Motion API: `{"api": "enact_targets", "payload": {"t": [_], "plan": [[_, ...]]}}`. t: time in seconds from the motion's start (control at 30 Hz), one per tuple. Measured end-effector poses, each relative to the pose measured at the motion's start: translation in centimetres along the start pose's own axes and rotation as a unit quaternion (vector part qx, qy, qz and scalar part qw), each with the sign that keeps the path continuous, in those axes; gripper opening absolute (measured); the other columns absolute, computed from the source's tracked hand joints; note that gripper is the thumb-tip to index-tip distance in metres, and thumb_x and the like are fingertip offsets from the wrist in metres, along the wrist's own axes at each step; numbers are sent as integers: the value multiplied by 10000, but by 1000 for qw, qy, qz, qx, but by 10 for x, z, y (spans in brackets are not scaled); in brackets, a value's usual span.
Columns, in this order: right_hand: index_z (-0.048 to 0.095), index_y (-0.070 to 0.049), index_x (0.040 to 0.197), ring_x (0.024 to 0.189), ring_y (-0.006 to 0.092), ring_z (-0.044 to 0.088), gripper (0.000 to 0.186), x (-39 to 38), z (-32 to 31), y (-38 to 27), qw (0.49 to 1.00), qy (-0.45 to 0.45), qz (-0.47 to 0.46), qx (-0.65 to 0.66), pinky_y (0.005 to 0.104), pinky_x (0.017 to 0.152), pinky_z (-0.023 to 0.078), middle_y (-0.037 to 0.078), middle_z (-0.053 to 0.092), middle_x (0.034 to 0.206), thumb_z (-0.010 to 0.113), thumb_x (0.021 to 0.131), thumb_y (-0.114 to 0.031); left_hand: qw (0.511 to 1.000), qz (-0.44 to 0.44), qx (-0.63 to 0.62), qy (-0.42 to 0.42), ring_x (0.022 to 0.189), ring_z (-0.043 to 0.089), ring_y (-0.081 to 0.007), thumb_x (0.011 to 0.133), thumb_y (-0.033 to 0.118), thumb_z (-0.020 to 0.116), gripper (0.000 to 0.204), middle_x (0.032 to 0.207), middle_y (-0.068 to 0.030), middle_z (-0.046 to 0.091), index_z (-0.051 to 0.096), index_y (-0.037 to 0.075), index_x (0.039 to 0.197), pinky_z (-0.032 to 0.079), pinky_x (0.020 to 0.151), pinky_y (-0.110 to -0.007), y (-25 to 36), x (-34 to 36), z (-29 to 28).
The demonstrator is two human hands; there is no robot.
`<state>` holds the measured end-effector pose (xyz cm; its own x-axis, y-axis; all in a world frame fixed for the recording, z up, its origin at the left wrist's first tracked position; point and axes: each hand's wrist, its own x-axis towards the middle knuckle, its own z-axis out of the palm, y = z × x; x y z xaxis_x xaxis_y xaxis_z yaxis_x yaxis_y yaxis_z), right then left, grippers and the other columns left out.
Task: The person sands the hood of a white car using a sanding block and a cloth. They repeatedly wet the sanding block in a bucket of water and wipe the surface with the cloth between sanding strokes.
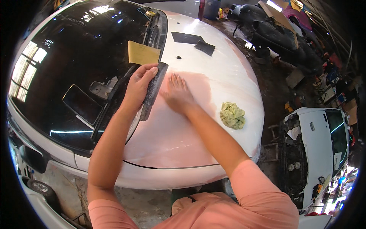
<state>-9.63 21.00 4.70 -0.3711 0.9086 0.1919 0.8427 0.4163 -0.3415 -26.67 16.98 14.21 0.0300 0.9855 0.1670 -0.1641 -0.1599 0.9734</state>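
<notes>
My left hand (138, 87) grips a long, dark grey piece of sandpaper (154, 91), thumb on top, held up near the base of the windshield. Whether the sandpaper is folded around a block, I cannot tell. Laid flat with its fingers stretched, my right hand (178, 93) touches a pinkish, sanded patch (164, 139) on the white car hood (225, 82). A crumpled pale green cloth (232, 115) rests on the hood, right of that hand. Farther off lie two dark sandpaper sheets (186, 37) (205, 47), one overlapping the other. A yellowish sheet (143, 52) sits at the windshield's lower edge.
On the dark windshield (72, 49) are a phone (82, 103) and a small metal bracket (103, 88). A wiper arm runs beside them. Black car parts (274, 38) are piled at the far right. Another white vehicle (318, 145), its front stripped, stands to the right.
</notes>
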Motion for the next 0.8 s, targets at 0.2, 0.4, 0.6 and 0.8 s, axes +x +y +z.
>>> {"api": "enact_targets", "payload": {"t": [0.2, 0.4, 0.6, 0.8], "plan": [[250, 90, 1618, 1616, 378, 151, 829, 71, 8, 18, 999, 9, 43, -3, 486, 1320, 98, 275, 199, 1715, 364, 1082, -532, 1000, 3, 14, -11, 704, 549, -3, 1054, 275, 643, 315, 910, 32, 667, 688, 24, 1239, 442, 609, -194, -1, -2, 2], [263, 102, 1608, 1608, 397, 171, 845, 44, 10, 8, 999, 17, 28, -1, 485, 1318, 115, 285, 216, 1707, 398, 1069, -534, 1000, 15, 7, -27, 714, 553, -4, 1059, 277, 638, 315, 907, 35, 663, 685, 23, 1239, 452, 629, -191, -2, -2, 6], [272, 115, 1599, 1607, 405, 170, 826, -8, 7, -11, 999, 14, 24, -31, 485, 1316, 120, 287, 224, 1704, 405, 1068, -505, 999, -16, -7, -43, 715, 556, -5, 1058, 282, 646, 300, 899, 38, 658, 688, 37, 1227, 450, 623, -190, -2, -6, 12], [273, 112, 1600, 1613, 371, 171, 800, -73, -1, -41, 999, 12, 41, -29, 476, 1318, 121, 266, 232, 1708, 367, 1088, -496, 997, -30, -47, -53, 709, 533, -15, 1049, 240, 661, 235, 878, 49, 644, 698, 52, 1185, 435, 622, -199, -17, -7, 24]]}}
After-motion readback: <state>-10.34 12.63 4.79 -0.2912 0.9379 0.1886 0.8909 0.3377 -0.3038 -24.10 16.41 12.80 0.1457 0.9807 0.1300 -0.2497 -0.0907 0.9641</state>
